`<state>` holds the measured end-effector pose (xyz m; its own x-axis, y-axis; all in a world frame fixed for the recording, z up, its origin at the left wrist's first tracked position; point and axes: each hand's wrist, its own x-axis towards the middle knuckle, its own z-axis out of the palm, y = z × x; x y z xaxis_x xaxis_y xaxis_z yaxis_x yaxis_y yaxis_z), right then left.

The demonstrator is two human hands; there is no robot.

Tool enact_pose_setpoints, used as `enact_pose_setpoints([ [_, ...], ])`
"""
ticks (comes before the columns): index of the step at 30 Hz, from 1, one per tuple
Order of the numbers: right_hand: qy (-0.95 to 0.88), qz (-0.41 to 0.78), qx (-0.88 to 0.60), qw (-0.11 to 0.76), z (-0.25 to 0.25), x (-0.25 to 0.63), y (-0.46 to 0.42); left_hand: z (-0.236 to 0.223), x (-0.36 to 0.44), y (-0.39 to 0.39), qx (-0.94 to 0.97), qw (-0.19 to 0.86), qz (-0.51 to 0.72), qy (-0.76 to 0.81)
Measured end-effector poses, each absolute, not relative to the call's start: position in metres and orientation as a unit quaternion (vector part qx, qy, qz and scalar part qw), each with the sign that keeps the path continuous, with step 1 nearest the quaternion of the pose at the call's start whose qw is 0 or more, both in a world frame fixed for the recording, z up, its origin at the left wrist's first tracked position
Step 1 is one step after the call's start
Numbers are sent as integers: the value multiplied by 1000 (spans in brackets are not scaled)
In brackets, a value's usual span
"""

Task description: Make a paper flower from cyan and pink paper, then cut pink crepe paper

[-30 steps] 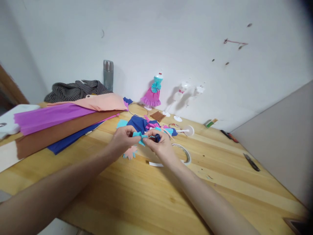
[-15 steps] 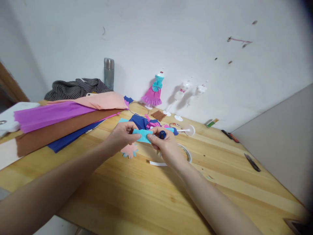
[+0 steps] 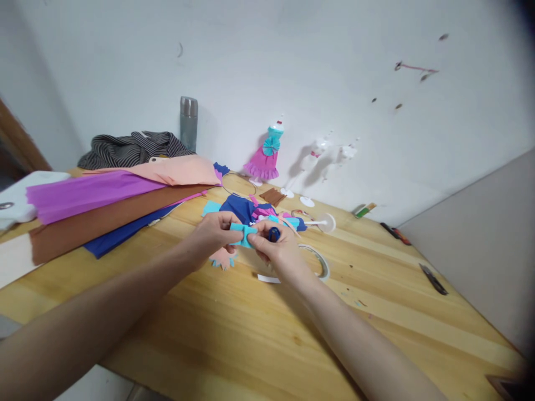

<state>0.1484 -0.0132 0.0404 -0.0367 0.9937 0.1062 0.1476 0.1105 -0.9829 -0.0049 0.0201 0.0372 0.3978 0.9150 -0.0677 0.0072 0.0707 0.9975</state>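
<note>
A small strip of turquoise crepe paper (image 3: 238, 228) is pinched between both hands above the table, with a fold standing up in its middle. My left hand (image 3: 215, 229) is closed on the strip's left end. At the other end, the thumb and fingers of my right hand (image 3: 276, 245) grip it. A dark blue loop (image 3: 274, 234), perhaps a scissors handle, sits among the right fingers; the rest of it is hidden. Below the hands lies a pink paper piece with a jagged, turquoise-tipped edge (image 3: 223, 258). Behind them are dark blue crepe paper (image 3: 237, 208) and a turquoise piece (image 3: 211, 208).
Long crepe paper sheets (image 3: 104, 209) cover the left side, near striped cloth (image 3: 134, 149) and a flask (image 3: 189, 123). Against the wall stands a small mannequin in a pink skirt (image 3: 264, 162), beside white mannequins (image 3: 319, 147). A tape roll (image 3: 321, 262) and a cutter knife (image 3: 433, 279) lie right.
The turquoise strip was flatter and wider; now it is gathered into a fold at its middle, and my hands are closer together. The camera view has shifted slightly.
</note>
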Motion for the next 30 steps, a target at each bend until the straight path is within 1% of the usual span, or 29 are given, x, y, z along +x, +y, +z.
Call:
enact_pose_setpoints([
  [4,-542,458,-505,492,44,149,-14,34,-8,21,560,645,363,373],
  [10,-558,415,-523,493,48,153,-12,40,-13,23,542,697,366,295],
  [12,-562,408,-528,489,49,154,-12,41,-13,25,534,703,368,291],
  [18,-565,421,-524,478,49,153,-12,39,-7,27,574,624,376,373],
  [30,-572,442,-512,463,47,153,-11,37,-5,26,571,600,394,399],
])
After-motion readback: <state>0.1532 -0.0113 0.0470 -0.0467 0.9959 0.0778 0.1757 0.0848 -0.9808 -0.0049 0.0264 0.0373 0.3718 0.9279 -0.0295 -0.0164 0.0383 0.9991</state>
